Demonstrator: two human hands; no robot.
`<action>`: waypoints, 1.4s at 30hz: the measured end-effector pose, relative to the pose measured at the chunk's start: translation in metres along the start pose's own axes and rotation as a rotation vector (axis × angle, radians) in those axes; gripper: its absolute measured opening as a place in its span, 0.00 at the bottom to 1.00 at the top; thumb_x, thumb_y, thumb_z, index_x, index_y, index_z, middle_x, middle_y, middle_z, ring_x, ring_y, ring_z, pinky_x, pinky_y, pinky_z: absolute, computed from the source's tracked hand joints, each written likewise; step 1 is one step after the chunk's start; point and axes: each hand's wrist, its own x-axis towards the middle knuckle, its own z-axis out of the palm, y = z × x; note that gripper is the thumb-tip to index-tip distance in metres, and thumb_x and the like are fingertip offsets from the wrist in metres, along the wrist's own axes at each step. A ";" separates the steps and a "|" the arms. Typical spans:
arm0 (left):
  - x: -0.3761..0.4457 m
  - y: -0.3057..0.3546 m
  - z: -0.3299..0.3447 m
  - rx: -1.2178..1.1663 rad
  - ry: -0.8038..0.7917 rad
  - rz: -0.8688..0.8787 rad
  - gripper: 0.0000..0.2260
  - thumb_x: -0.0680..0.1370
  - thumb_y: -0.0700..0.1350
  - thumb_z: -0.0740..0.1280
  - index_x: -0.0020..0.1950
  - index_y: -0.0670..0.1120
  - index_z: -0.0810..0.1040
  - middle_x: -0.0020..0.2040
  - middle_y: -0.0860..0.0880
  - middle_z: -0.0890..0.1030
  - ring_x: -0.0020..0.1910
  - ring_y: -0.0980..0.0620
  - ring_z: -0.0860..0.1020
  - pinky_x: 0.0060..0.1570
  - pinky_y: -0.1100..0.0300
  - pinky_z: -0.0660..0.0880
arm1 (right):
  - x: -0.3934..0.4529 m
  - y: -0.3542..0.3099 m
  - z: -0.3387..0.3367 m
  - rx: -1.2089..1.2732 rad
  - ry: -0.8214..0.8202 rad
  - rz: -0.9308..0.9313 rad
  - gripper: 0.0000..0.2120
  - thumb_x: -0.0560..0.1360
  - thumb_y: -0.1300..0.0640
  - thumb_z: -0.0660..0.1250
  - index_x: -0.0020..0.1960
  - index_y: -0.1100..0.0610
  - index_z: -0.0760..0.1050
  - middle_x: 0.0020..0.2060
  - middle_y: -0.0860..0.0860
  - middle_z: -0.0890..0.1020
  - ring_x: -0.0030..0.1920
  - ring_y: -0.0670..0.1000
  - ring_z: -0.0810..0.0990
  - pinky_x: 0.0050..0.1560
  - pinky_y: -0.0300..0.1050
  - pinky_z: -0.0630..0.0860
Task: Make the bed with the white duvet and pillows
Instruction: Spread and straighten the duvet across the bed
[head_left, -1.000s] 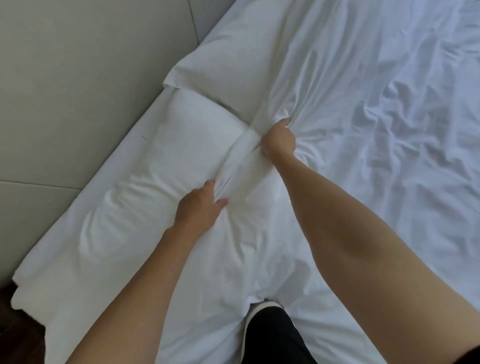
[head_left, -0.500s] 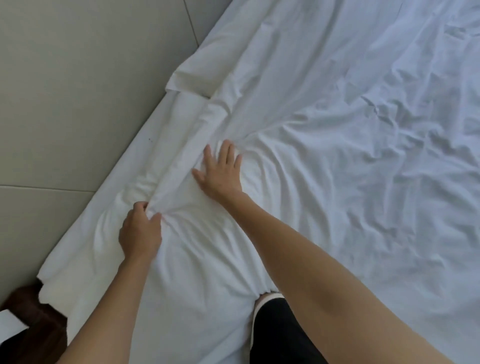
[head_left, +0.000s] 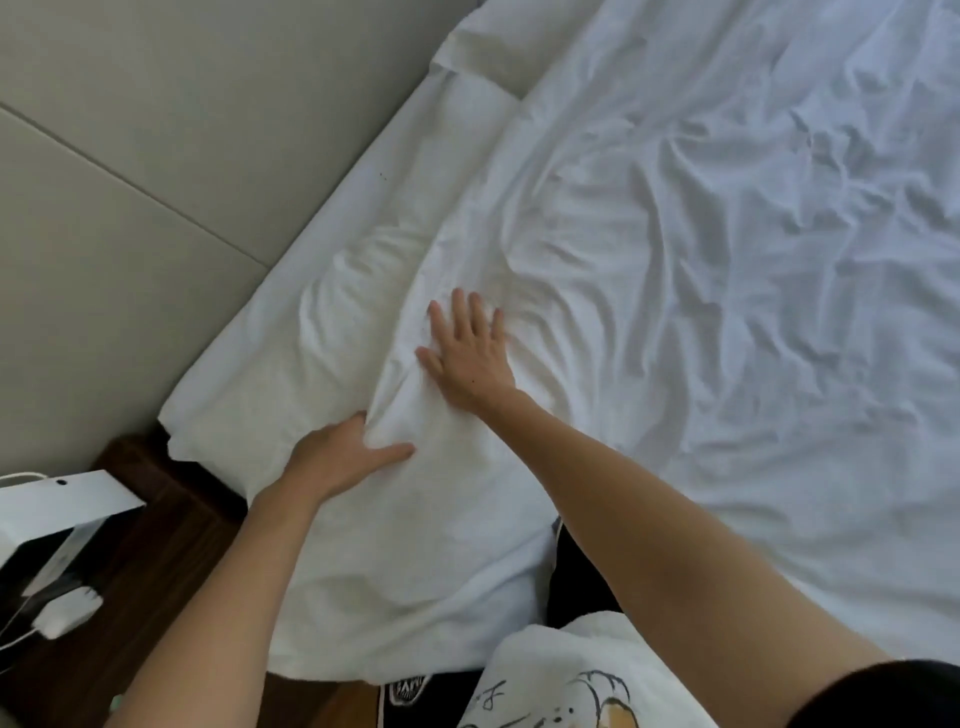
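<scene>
The white duvet (head_left: 727, 260) lies crumpled across the bed, its upper edge running diagonally near the headboard. A white pillow (head_left: 332, 332) lies along the headboard, partly under that edge, and another pillow corner (head_left: 498, 47) shows at the top. My left hand (head_left: 337, 457) grips the duvet's edge fold at the near corner, fingers tucked into the cloth and thumb lying on top. My right hand (head_left: 467, 358) presses flat on the duvet just beyond it, fingers spread.
A padded grey headboard (head_left: 156, 182) borders the bed on the left. A dark wooden nightstand (head_left: 156, 545) below it carries a white box-like device (head_left: 57, 504) and a white charger with cable (head_left: 67, 613). My black-trousered leg (head_left: 576, 582) is against the bed's near edge.
Both hands have slid toward the near corner of the bed along the duvet's edge. The left hand keeps hold of the edge; the right stays flat, smoothing the cloth.
</scene>
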 end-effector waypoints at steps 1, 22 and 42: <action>-0.008 -0.010 0.007 -0.004 -0.022 0.010 0.42 0.62 0.76 0.63 0.70 0.53 0.69 0.63 0.52 0.78 0.58 0.47 0.77 0.55 0.53 0.73 | -0.015 -0.008 0.008 0.034 0.022 0.047 0.31 0.82 0.40 0.46 0.79 0.53 0.43 0.78 0.58 0.42 0.77 0.60 0.39 0.74 0.63 0.39; -0.111 -0.044 0.125 0.347 0.095 0.352 0.12 0.79 0.50 0.61 0.59 0.45 0.74 0.51 0.46 0.82 0.50 0.44 0.79 0.41 0.57 0.70 | -0.183 -0.111 0.072 1.051 0.122 0.873 0.26 0.76 0.60 0.62 0.72 0.59 0.58 0.46 0.54 0.76 0.43 0.54 0.75 0.41 0.46 0.72; -0.247 0.105 0.283 0.420 0.349 0.602 0.17 0.76 0.56 0.67 0.52 0.42 0.74 0.41 0.44 0.81 0.39 0.41 0.80 0.35 0.56 0.68 | -0.425 0.076 0.040 1.119 0.260 0.687 0.17 0.75 0.59 0.59 0.64 0.59 0.68 0.56 0.54 0.77 0.54 0.56 0.76 0.52 0.48 0.72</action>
